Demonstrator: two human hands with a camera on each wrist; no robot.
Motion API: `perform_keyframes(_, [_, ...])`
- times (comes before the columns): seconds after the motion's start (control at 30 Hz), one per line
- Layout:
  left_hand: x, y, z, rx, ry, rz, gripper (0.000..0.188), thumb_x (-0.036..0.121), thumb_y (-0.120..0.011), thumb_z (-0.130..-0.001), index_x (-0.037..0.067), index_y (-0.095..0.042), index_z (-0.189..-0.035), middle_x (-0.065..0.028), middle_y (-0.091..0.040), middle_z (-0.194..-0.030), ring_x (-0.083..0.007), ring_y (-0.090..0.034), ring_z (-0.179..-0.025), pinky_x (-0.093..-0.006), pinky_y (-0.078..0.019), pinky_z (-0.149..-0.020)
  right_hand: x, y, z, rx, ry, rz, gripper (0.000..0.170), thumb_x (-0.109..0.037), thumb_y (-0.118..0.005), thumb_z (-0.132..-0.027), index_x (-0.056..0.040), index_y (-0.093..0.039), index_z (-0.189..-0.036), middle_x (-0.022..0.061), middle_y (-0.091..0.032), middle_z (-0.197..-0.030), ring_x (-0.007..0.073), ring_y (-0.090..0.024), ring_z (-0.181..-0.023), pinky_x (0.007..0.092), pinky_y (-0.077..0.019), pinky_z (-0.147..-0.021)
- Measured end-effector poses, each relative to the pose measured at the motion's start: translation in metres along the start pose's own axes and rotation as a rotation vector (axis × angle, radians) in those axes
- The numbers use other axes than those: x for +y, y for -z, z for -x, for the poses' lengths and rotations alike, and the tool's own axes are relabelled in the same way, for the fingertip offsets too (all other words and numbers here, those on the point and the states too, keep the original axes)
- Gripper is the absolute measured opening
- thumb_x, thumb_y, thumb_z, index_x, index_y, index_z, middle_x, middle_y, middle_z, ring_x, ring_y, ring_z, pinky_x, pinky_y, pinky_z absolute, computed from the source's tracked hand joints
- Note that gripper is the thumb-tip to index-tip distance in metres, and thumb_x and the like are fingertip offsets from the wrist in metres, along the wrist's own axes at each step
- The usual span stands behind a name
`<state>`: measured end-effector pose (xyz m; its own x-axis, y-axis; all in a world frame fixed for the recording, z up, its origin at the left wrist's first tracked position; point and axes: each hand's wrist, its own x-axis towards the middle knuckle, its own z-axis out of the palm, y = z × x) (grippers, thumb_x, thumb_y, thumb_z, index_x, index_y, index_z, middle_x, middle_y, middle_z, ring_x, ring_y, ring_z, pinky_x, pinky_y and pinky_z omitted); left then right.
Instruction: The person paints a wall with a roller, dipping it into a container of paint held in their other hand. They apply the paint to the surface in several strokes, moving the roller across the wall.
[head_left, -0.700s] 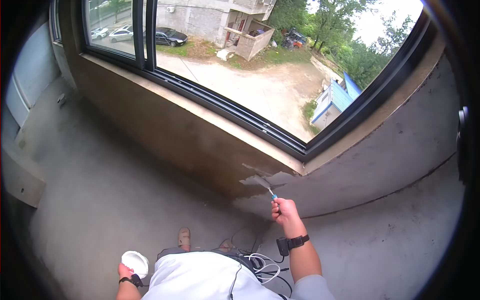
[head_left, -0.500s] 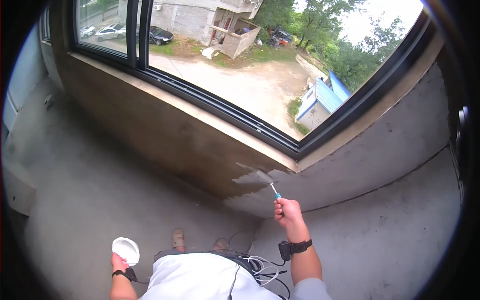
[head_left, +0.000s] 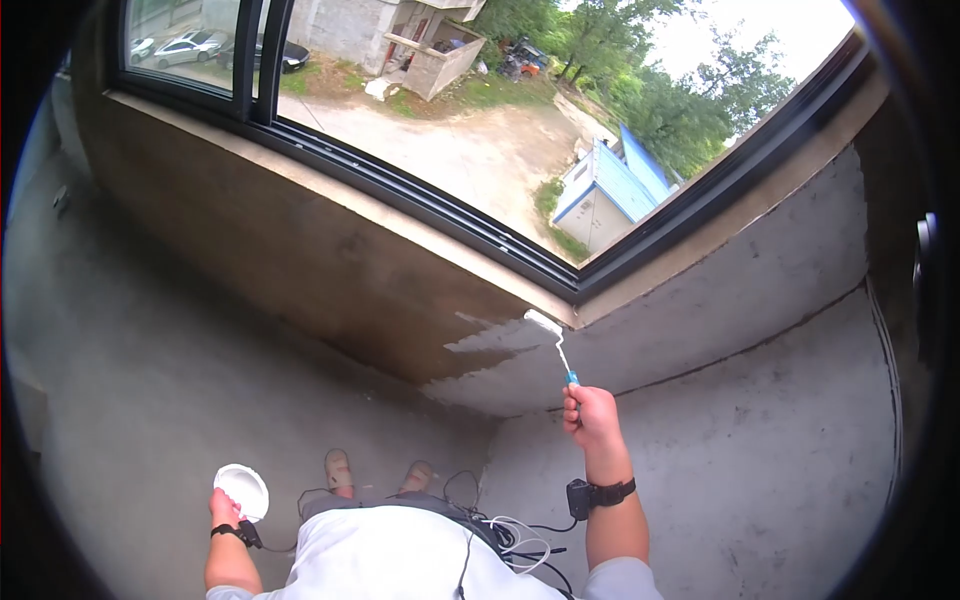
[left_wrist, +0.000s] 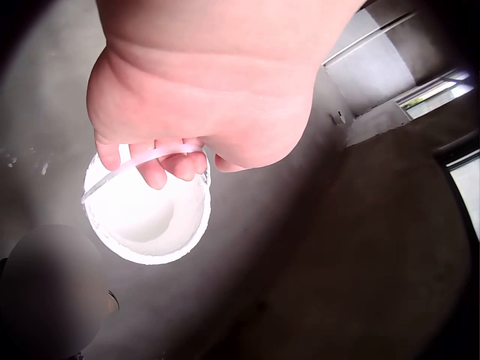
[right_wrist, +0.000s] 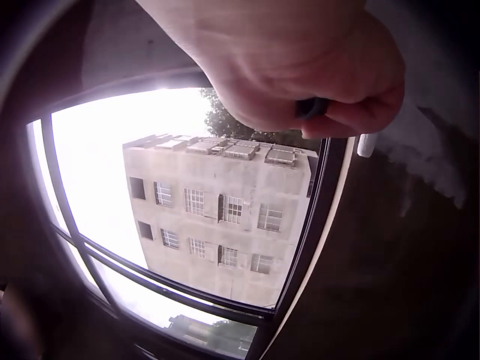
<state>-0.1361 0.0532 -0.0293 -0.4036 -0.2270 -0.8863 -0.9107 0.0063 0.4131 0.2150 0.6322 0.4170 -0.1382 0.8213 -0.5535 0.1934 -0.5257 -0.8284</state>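
Observation:
In the head view the right hand [head_left: 592, 414] grips the blue handle [head_left: 572, 379] of a small paint roller. Its white roller head [head_left: 543, 322] lies against the wall just under the window ledge, near the corner. Grey-white coating [head_left: 490, 337] with a ragged edge meets the brown wall there. At lower left the left hand [head_left: 226, 508] holds a white bucket [head_left: 257, 486]. The left wrist view shows the fingers curled round the handle strip [left_wrist: 142, 158] over the bucket [left_wrist: 150, 251], which has white inside. In the right wrist view the fist [right_wrist: 330, 97] wraps a dark handle end [right_wrist: 311, 108].
A black-framed window [head_left: 420, 207] with a pale ledge [head_left: 330, 193] runs above the brown wall [head_left: 300, 240]. Cables [head_left: 520, 540] hang at the person's waist. Two shoes [head_left: 338, 468] stand on the grey floor [head_left: 150, 370]. A small object [head_left: 62, 199] lies far left.
The roller has moved up the wall to just beneath the ledge, with the right hand following. The bucket and left hand sit slightly further left and up, and the whole head view has shifted.

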Motion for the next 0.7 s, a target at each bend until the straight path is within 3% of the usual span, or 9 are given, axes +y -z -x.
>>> perform_keyframes(0.37, [-0.075, 0.082, 0.015, 0.056, 0.154, 0.159, 0.022, 0.041, -0.042, -0.091, 0.021, -0.042, -0.082, 0.0025, -0.036, -0.068, -0.0176, -0.037, -0.063, -0.0457, -0.0329, -0.063, 0.045, -0.008, -0.082, -0.099, -0.189, -0.003, 0.014, -0.015, -0.052, -0.093, -0.0059, -0.055, -0.084, -0.0041, -0.048, -0.064, 0.0051, -0.04, -0.049, 0.0221, -0.0294, -0.044])
perform_keyframes(0.7, [-0.187, 0.14, 0.113, 0.295, 0.134, 0.443, 0.022, 0.042, -0.044, -0.088, 0.02, -0.041, -0.084, 0.0022, -0.039, -0.076, -0.0184, -0.04, -0.075, -0.0466, -0.0339, -0.074, 0.102, -0.025, -0.209, -0.231, -0.502, -0.072, 0.018, -0.014, -0.047, -0.091, -0.0109, -0.047, -0.074, -0.0056, -0.046, -0.058, 0.0051, -0.039, -0.044, 0.0218, -0.0295, -0.042])
